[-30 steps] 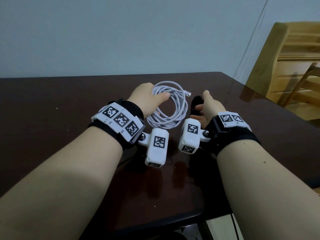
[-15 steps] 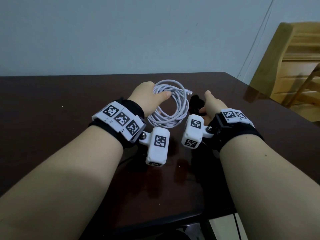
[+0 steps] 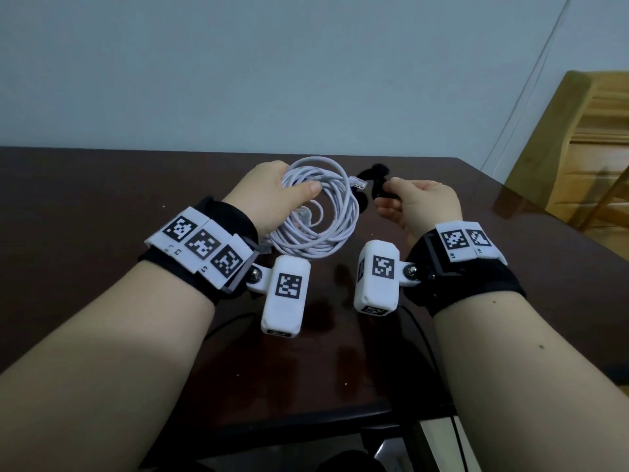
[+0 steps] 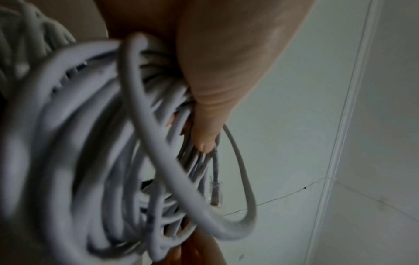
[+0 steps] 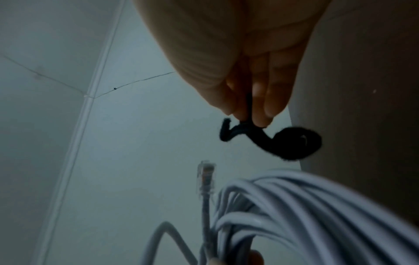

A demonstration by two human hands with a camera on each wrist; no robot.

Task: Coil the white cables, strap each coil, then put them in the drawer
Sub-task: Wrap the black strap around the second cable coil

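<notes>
Fingers (image 5: 260, 111) round strap (image 5: 283, 141), beside coil (image 3: 320, 212)

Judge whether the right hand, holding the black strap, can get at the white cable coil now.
Probably yes: the right hand pinches the black strap beside the white cable coil; nothing lies between.

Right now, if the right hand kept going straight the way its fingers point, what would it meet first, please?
Probably the coiled white cable held by the left hand. The right hand, pinching the black strap, points left toward the coil, nearest its clear plug; depth is unclear.
</notes>
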